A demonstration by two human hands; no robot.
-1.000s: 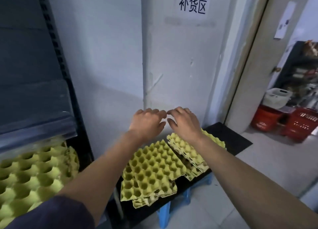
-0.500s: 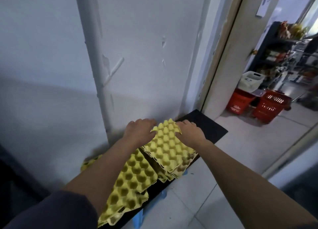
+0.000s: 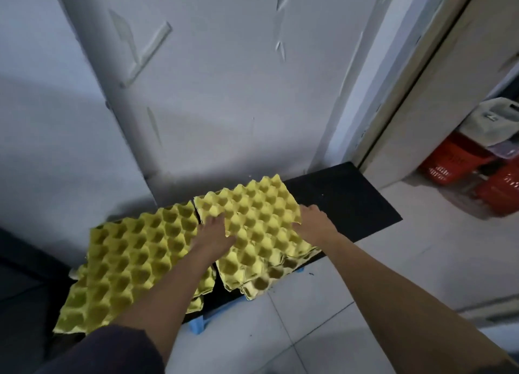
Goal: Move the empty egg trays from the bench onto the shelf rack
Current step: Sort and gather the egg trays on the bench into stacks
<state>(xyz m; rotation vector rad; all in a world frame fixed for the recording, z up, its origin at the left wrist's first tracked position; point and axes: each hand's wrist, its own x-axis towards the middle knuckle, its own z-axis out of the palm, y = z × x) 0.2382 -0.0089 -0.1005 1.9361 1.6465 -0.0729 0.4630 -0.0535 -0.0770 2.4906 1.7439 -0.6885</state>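
Both hands have dropped from above the stacks onto the top egg tray (image 3: 252, 208) of the right-hand stack (image 3: 261, 269) on the black bench (image 3: 351, 202). The left hand (image 3: 214, 234) clamps its left edge and the right hand (image 3: 311, 222) its right edge, fingertips hidden underneath. The grasp looks made, so the lift toward the unseen shelf rack can begin.

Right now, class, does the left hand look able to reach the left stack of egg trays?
Probably yes. The left hand grips the top tray right beside the left stack, whose top is uncovered; it would have to let go first.
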